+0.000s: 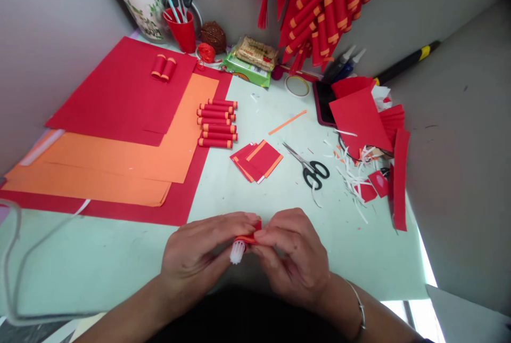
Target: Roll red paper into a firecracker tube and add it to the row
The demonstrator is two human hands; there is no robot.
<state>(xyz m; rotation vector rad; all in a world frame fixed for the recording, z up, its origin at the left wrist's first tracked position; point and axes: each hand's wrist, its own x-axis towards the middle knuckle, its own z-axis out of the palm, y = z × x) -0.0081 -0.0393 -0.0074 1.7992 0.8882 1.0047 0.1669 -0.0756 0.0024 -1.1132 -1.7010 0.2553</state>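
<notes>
Close to the table's near edge, my left hand (207, 247) and my right hand (293, 255) meet on a small piece of red paper (250, 237) with an orange edge. The paper is curled around a white ribbed plastic rod (237, 252), whose end pokes out between my hands. My left fingers press the paper from above with the thumb below. On the right side, my thumb and fingertips pinch its edge. Beyond my hands lie flat red paper pieces with orange strips (263, 161) and a row of rolled red paper tubes with orange ends (217, 124).
Black-handled scissors (311, 168) lie open on the pale green table, beside paper scraps (357, 172). Large orange sheets (120, 159) and red sheets (120, 92) cover the left. A phone (322, 103) and tape roll (297, 86) sit at the back; strung red tubes (327, 7) hang above.
</notes>
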